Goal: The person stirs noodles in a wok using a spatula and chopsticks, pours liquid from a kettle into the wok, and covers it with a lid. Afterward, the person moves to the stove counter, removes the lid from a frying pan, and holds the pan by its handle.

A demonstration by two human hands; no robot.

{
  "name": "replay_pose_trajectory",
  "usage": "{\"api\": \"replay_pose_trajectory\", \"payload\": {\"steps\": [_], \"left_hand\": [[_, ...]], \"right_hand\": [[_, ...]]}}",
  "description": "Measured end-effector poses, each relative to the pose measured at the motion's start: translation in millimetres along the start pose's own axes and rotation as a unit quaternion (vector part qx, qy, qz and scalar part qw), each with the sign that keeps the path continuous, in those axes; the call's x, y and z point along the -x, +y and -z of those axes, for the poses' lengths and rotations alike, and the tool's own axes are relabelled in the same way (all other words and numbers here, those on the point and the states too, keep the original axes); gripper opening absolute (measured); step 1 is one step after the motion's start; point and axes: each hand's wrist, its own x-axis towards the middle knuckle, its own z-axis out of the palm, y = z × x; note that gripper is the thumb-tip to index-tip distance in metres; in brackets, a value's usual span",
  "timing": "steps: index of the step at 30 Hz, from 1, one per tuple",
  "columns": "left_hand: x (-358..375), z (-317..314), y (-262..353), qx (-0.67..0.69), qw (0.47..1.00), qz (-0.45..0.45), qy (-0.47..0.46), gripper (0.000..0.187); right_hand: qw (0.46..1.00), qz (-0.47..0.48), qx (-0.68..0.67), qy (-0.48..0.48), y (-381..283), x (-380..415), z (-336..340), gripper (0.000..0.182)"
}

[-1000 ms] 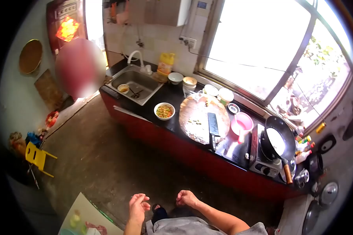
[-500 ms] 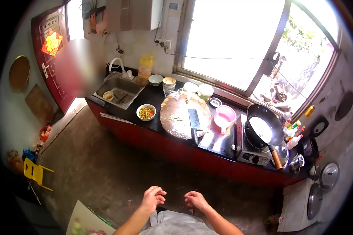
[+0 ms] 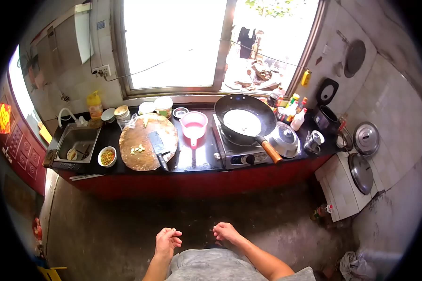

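Observation:
My left hand [image 3: 168,241] is held in the air in front of my body, low in the view, fingers loosely bent and slightly apart, with nothing visible in it. Level with it on the other side, my right hand [image 3: 226,232] has its fingers curled together, and no object shows there. Neither hand touches the counter. Beyond them, a cleaver [image 3: 157,145] lies on a round chopping board [image 3: 131,132] beside small pale chopped pieces [image 3: 137,149]. A pink dipper [image 3: 194,125] stands right of the board. Farther right, a wok [image 3: 244,100] with a wooden handle rests on a gas stove [image 3: 237,157].
Left of the board are a bowl of chopped vegetables [image 3: 107,157] and a sink [image 3: 77,140]. Bottles [image 3: 297,119], a metal lid [image 3: 285,139] and a rice cooker [image 3: 325,118] crowd the right end. Between me and the counter [image 3: 192,161] lies bare floor [image 3: 126,210].
My view has turned right, so the counter sits farther left and straighter ahead. The blurred area by the door is gone. My right hand's fingers look more tightly curled.

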Motion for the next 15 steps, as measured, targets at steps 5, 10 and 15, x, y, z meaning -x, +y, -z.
{"api": "replay_pose_trajectory", "payload": {"steps": [5, 10, 15], "left_hand": [[-1, -22, -7, 0.005, 0.999, 0.009, -0.034, 0.013], [-1, -36, -13, -0.008, 0.999, 0.018, -0.045, 0.013], [-2, -46, -20, -0.048, 0.998, 0.021, -0.027, 0.014]], "right_hand": [[1.000, 0.009, -0.005, -0.009, 10, 5, 15, 0.017], [1.000, -0.001, -0.025, 0.001, 12, 18, 26, 0.011], [0.998, -0.011, -0.058, 0.021, 19, 22, 36, 0.009]]}}
